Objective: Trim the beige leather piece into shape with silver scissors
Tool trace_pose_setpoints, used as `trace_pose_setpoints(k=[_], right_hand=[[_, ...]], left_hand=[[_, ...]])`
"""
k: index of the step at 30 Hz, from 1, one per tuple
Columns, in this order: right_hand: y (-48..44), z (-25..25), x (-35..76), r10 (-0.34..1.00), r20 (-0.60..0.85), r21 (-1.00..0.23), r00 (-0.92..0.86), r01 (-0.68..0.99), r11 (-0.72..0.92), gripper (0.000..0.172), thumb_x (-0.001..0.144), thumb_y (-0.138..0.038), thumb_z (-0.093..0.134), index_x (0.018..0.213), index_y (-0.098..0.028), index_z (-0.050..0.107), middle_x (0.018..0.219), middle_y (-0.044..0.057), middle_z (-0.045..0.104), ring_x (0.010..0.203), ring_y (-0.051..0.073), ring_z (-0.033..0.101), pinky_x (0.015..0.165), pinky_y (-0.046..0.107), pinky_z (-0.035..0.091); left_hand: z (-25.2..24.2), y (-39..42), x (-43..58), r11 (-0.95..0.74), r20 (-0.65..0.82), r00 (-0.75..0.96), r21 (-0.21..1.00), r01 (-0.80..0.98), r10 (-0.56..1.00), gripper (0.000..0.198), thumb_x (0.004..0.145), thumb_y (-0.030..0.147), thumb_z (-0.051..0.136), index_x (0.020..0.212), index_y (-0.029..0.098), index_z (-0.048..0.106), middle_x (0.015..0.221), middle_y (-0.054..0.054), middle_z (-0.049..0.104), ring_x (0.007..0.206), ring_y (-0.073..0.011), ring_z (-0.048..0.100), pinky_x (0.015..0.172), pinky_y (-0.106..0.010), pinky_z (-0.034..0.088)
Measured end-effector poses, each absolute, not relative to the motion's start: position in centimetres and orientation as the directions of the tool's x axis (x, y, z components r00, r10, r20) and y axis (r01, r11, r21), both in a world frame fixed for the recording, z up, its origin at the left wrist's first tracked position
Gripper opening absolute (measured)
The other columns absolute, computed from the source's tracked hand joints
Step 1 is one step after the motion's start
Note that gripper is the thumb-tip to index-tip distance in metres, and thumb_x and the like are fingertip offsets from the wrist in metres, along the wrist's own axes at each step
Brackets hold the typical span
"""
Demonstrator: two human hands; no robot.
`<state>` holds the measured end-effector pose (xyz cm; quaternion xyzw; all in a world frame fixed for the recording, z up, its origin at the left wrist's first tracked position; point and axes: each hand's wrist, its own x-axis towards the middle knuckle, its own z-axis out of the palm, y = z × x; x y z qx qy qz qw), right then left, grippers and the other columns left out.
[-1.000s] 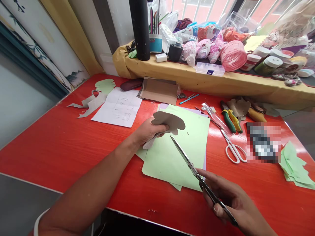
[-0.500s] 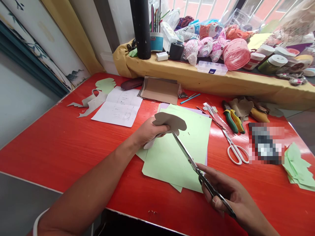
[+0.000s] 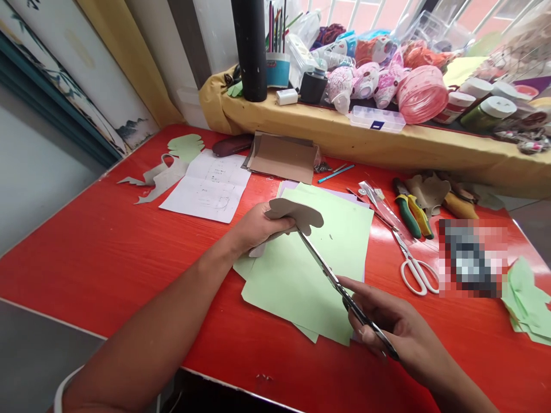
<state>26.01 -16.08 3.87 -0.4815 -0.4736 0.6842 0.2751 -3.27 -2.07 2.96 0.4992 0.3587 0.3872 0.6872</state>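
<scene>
My left hand [image 3: 253,228] is closed on a grey-brown card cutout [image 3: 297,212] with lobed edges, held just above the table. My right hand [image 3: 394,330] grips a pair of long metal scissors [image 3: 336,282]. Their blades point up and left, and the tips reach the lower edge of the cutout. Under both lies a stack of light green paper sheets [image 3: 310,269] on the red table [image 3: 107,252], with a lilac sheet showing at its far edge.
White-handled scissors [image 3: 415,267], green-yellow pliers [image 3: 413,215] and a blurred dark object [image 3: 471,258] lie to the right. Green scraps [image 3: 527,301] sit at the right edge. A white sheet [image 3: 209,186], grey offcuts [image 3: 157,178] and brown card [image 3: 282,158] lie behind. A cluttered yellow ledge [image 3: 387,143] runs along the back.
The scissor tips have moved up and left until they meet the cutout's lower edge. My left hand keeps the cutout almost in place.
</scene>
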Motion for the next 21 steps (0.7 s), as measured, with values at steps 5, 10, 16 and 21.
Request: trace_pose_setpoints(k=[5,10,16,21], right_hand=[[-14.0,3.2,25.7,0.823,-0.400,-0.913,-0.404,0.099,-0.395,0.070,0.089,-0.052,0.088,0.152,-0.028,0.069,0.076,-0.003,0.052,0.054,0.011,0.042,0.048,0.025,0.043],[-12.4,3.1,24.4,0.826,-0.397,-0.917,-0.401,0.136,-0.375,0.068,0.091,-0.053,0.086,0.152,-0.026,0.069,0.074,-0.005,0.047,0.054,0.010,0.041,0.048,0.025,0.041],[-12.2,1.8,24.5,0.834,-0.394,-0.912,-0.386,0.049,-0.408,0.071,0.088,-0.057,0.087,0.149,-0.024,0.070,0.072,-0.006,0.048,0.049,0.008,0.040,0.045,0.024,0.033],[-12.7,1.5,25.3,0.856,-0.381,-0.912,-0.349,-0.008,-0.409,0.071,0.088,-0.055,0.088,0.148,-0.022,0.070,0.070,-0.007,0.048,0.045,0.008,0.042,0.043,0.024,0.033]], left_hand=[[2.7,-1.3,-4.1,0.154,-0.110,0.394,0.985,-0.082,0.912,0.030,0.090,0.031,0.074,0.112,0.011,0.080,0.103,-0.015,0.082,0.091,-0.0228,0.072,0.087,-0.036,0.055],[2.3,-0.9,-5.0,0.168,-0.153,0.283,0.985,-0.028,0.947,0.024,0.090,0.033,0.072,0.102,0.014,0.080,0.091,-0.009,0.081,0.078,-0.0190,0.067,0.071,-0.030,0.051],[4.3,-1.1,-6.3,0.225,-0.238,0.299,0.971,0.077,0.924,0.043,0.085,0.046,0.085,0.118,0.019,0.077,0.111,-0.011,0.081,0.100,-0.0270,0.074,0.083,-0.034,0.055],[5.8,-1.3,-6.6,0.269,-0.354,0.334,0.923,0.277,0.874,0.059,0.072,0.041,0.095,0.123,0.019,0.076,0.117,-0.010,0.080,0.107,-0.0301,0.072,0.082,-0.034,0.054]])
